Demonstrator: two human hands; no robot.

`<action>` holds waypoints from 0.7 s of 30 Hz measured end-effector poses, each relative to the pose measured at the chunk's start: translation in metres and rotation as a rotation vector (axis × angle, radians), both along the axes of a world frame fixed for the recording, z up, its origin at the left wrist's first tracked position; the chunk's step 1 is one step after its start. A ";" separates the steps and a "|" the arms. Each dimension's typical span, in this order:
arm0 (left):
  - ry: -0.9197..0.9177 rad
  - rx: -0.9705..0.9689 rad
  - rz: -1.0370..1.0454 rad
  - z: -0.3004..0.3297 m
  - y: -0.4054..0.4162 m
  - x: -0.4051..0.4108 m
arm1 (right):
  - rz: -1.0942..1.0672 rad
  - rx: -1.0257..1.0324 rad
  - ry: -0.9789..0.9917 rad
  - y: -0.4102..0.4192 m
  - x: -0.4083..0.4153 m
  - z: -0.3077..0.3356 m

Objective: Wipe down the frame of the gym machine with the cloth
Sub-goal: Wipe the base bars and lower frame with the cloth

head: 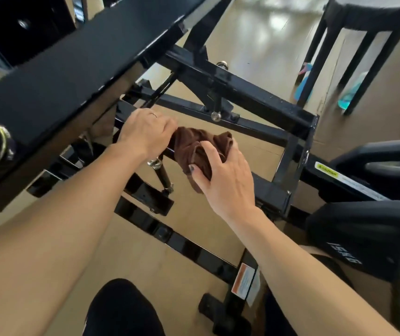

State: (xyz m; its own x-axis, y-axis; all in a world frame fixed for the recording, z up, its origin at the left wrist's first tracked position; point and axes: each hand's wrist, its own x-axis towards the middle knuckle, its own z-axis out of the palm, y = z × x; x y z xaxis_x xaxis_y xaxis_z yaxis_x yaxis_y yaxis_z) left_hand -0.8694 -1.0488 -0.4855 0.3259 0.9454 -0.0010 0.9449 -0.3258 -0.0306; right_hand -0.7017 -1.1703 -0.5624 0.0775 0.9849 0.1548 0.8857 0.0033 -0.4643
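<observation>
A brown cloth [199, 146] is draped over a black bar of the gym machine frame [254, 98] in the middle of the view. My right hand [225, 180] grips the cloth's right part, fingers curled over it, thumb on its front fold. My left hand [148, 132] curls around the same bar just left of the cloth, its fingertips touching the cloth's edge; a ring shows on one finger. The bar under the cloth is hidden.
A large black beam [73, 66] crosses the upper left above my left arm. A black stool [363, 32] stands at the upper right, with blue spray bottles [304, 86] on the floor beneath it. Black padded parts [368, 229] lie at right. My knee [121, 309] is below.
</observation>
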 end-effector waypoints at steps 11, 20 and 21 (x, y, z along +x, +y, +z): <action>-0.067 0.144 0.053 -0.022 0.019 -0.001 | -0.255 -0.045 0.010 -0.040 0.036 -0.011; -0.058 0.216 0.036 -0.026 0.023 -0.004 | -0.021 0.098 -0.092 0.043 -0.030 0.007; -0.085 0.211 0.039 -0.027 0.024 -0.004 | -0.019 0.109 -0.103 0.037 -0.024 0.005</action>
